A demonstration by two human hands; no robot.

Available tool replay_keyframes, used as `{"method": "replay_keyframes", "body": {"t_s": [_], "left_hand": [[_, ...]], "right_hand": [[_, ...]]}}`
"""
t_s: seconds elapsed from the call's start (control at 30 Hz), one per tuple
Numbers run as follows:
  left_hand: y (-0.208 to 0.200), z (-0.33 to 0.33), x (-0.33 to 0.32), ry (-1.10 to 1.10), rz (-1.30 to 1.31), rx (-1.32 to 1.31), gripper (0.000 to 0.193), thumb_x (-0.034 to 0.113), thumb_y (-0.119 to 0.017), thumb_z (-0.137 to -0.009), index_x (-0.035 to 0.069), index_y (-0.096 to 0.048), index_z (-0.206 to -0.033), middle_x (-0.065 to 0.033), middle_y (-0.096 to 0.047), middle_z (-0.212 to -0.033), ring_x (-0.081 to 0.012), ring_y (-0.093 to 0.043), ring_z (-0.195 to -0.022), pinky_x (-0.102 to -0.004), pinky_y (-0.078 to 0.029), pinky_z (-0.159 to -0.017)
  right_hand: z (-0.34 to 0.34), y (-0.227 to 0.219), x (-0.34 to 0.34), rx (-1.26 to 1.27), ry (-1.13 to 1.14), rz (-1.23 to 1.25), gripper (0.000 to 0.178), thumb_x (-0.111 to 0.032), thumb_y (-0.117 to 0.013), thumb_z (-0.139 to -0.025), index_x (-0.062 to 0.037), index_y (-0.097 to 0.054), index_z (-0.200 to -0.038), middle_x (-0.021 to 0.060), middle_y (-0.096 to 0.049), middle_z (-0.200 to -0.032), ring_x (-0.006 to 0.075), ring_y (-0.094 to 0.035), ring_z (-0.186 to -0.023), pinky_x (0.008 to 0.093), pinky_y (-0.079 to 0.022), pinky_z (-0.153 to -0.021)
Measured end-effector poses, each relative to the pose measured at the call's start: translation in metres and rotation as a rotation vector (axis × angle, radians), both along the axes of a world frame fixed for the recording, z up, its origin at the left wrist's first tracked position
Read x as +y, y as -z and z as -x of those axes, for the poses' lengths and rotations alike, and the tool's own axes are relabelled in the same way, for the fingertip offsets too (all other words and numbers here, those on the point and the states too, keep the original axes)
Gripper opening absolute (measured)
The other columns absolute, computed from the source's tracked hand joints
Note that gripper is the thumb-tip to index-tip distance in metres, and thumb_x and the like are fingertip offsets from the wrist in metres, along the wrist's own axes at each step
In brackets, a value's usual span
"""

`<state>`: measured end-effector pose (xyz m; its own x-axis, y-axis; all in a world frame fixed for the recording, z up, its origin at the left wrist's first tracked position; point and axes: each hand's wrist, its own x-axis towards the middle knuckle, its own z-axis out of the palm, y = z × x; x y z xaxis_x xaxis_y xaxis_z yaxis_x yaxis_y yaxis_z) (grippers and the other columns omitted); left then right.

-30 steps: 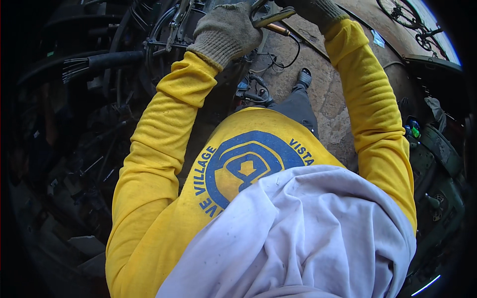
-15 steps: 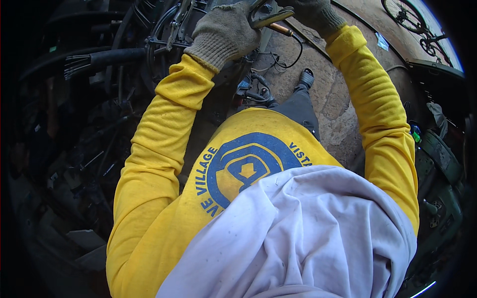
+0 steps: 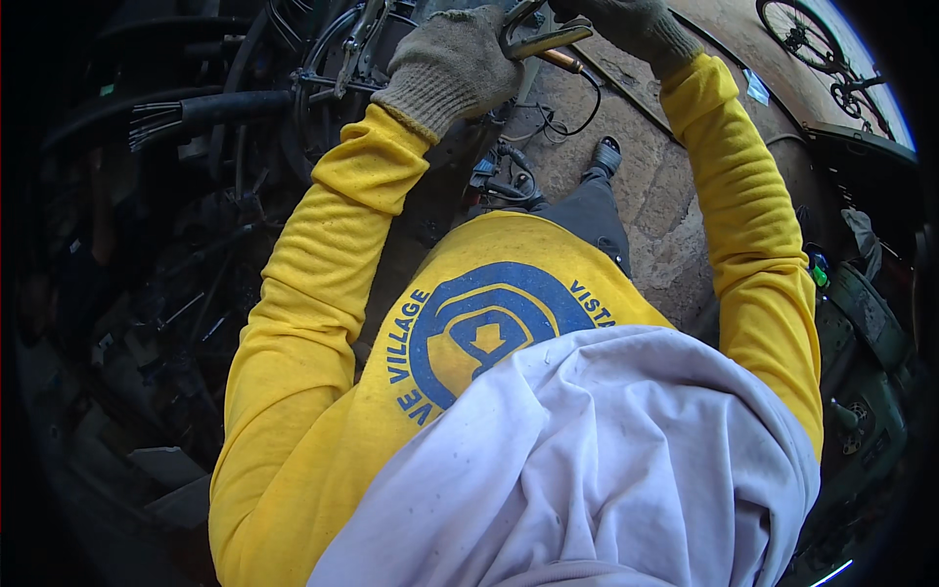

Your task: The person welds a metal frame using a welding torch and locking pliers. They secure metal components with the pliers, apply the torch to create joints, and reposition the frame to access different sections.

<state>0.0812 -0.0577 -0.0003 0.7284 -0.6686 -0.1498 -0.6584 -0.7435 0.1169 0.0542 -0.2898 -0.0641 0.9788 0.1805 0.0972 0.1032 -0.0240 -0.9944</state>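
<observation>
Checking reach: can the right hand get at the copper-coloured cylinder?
Probably yes: the right hand is near the copper-coloured cylinder, whose end toward the black cable looks unobstructed; the pliers-like tool just above may crowd it.

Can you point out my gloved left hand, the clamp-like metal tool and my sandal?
Gloved left hand [image 3: 458, 61], head view: back of the glove.
Clamp-like metal tool [image 3: 551, 42], head view: middle of its protruding arm.
Sandal [image 3: 606, 157], head view: strap across the foot.
</observation>
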Motion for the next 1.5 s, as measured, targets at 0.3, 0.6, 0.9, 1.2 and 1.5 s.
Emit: {"method": "replay_keyframes", "body": {"t_s": [0.3, 0.6, 0.9, 1.2, 1.5], "left_hand": [[-0.008, 0.002, -0.003, -0.023, -0.020, 0.032, 0.040, 0.039, -0.064, -0.089, 0.010, -0.068, -0.116, -0.0187, -0.075, -0.096, -0.0359, -0.075, -0.091, -0.0468, -0.060, -0.082], [-0.009, 0.001, -0.005, -0.041, -0.034, 0.042, 0.043, 0.039, -0.064, -0.087, 0.010, -0.068, -0.118, -0.0192, -0.075, -0.100, -0.0367, -0.074, -0.095, -0.0473, -0.059, -0.086], [-0.018, 0.008, -0.010, -0.014, 0.006, 0.010, 0.044, 0.042, -0.062, -0.092, 0.005, -0.068, -0.115, -0.0226, -0.073, -0.100, -0.0395, -0.073, -0.094, -0.0483, -0.058, -0.084], [-0.014, 0.009, -0.015, -0.074, -0.021, -0.071, 0.043, 0.042, -0.060, -0.095, 0.001, -0.072, -0.100, -0.0258, -0.073, -0.090, -0.0401, -0.073, -0.089, -0.0479, -0.058, -0.078], [-0.006, 0.004, -0.018, -0.068, -0.126, -0.116, 0.040, 0.039, -0.059, -0.095, 0.002, -0.073, -0.098, -0.0237, -0.074, -0.093, -0.0355, -0.074, -0.092, -0.0442, -0.059, -0.079]], "right_hand": [[0.006, -0.008, 0.022, 0.114, 0.276, 0.069, 0.052, -0.046, -0.057, -0.106, 0.0032, -0.073, -0.111, 0.0056, -0.073, -0.097, 0.0122, -0.065, -0.087, 0.0285, -0.052, -0.076], [0.006, -0.010, 0.018, -0.020, 0.194, 0.168, 0.041, -0.037, -0.057, -0.105, 0.0010, -0.072, -0.112, 0.0071, -0.073, -0.097, 0.0156, -0.066, -0.090, 0.0326, -0.054, -0.082], [0.035, -0.009, 0.078, -0.135, 0.352, -0.768, 0.075, -0.062, -0.048, -0.104, -0.0045, -0.044, -0.152, 0.0138, -0.061, -0.127, 0.0237, -0.059, -0.117, 0.0407, -0.048, -0.102], [0.016, -0.009, 0.116, -0.162, 0.876, -0.163, 0.024, -0.022, -0.054, -0.106, -0.0026, -0.064, -0.115, 0.0116, -0.063, -0.087, 0.0204, -0.062, -0.066, 0.0343, -0.049, -0.056], [-0.005, 0.015, 0.112, -0.567, 1.189, 0.393, 0.024, -0.007, -0.062, -0.089, -0.0012, -0.065, -0.112, 0.0225, -0.066, -0.095, 0.0440, -0.064, -0.084, 0.0472, -0.053, -0.072]]}}
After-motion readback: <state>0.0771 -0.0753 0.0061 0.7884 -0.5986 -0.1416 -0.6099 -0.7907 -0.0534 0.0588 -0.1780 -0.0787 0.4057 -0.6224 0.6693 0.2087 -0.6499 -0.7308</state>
